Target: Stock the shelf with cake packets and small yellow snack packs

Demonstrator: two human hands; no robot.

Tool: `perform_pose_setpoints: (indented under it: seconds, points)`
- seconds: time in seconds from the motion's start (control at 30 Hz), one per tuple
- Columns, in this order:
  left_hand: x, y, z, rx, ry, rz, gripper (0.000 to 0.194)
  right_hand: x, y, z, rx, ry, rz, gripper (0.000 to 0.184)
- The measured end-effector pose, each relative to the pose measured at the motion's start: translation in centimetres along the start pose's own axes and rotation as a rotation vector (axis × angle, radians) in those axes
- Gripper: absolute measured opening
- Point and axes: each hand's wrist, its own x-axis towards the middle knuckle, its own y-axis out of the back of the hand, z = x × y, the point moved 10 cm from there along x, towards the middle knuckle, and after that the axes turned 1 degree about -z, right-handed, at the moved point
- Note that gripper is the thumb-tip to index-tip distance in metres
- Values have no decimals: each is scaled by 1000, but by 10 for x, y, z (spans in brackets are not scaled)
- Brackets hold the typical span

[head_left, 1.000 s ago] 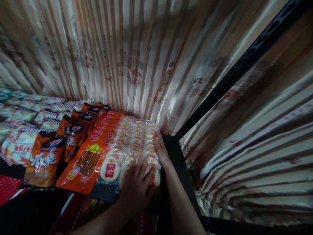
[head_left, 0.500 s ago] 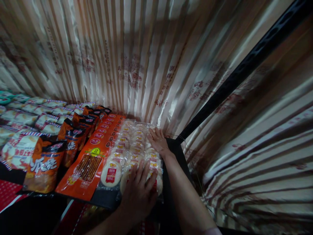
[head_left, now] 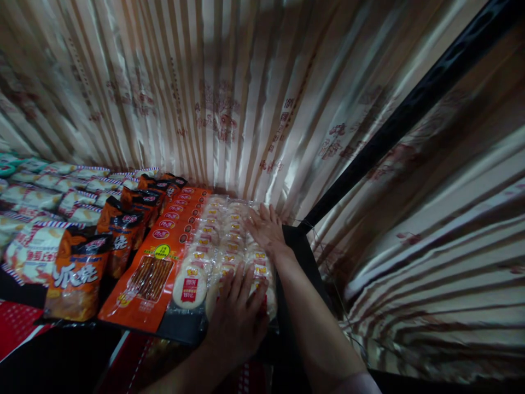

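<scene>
"What are the hands touching?"

"Both lie on the wrapped crackers, set out in three files at the right end of the black shelf. The left hand rests over the front packs, fingers spread; the right hand lies flat farther back along the outer file. Neither is clenched on anything — the fingers are stretched out over the packs; how hard they press, I cannot tell."

"And what might go wrong?"

"Breakage, I'd judge first. Those pale discs look thin and brittle, so a heavy palm could crack them inside the clear film. The wrapping looks slick too; a sideways push might make the packs slide out of line."

"Towards which side?"

"To the right only a bare strip of shelf separates them from the corner, so too strong a shove from the left could carry the outer file over. A push the other way would probably crowd the flat orange packets just beside them, which look smooth and easily shifted."

"How do the neighbours differ?"

"The orange-and-black bags are puffed and crinkled; the white pouches beyond are pillow-shaped with striped edges. Behind hangs a pleated, satiny curtain — with a rigid black post slanting across it."
</scene>
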Motion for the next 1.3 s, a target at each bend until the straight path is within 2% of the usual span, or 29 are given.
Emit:
perform_pose_setpoints:
  seconds: [0.07,0.17,0.33,0.57,0.63,0.73,0.83,0.93,1.07,1.2,1.3]
  points:
    - [0,-1,0,-4,1,-9,55,1,-11,-2,-7,4,-43,69]
    - [0,-1,0,-12,-5,-13,56,2,-17,-2,6,-2,-47,70]
    - [0,0,0,-7,-4,-2,56,-1,-11,1,95,-28,-31,70]
    - [0,3,0,8,-8,36,54,0,-11,-2,21,-36,-80,70]
    - [0,4,0,19,-5,46,53,1,-5,-7,-13,-30,-52,69]
    - [-1,2,1,20,-8,41,53,3,-2,-23,-78,53,-11,65]
    - [-2,-2,1,3,-6,31,53,5,-13,-36,-117,118,-47,62]
    - [-2,-1,0,2,4,32,55,8,-21,-38,-131,119,-87,62]
    - [0,3,0,18,-6,38,55,8,-13,-34,-57,130,-109,62]
    - [1,5,0,7,-1,50,54,3,8,-8,45,-2,12,63]
    - [0,3,0,-5,4,45,52,-3,-4,1,93,-16,-61,65]
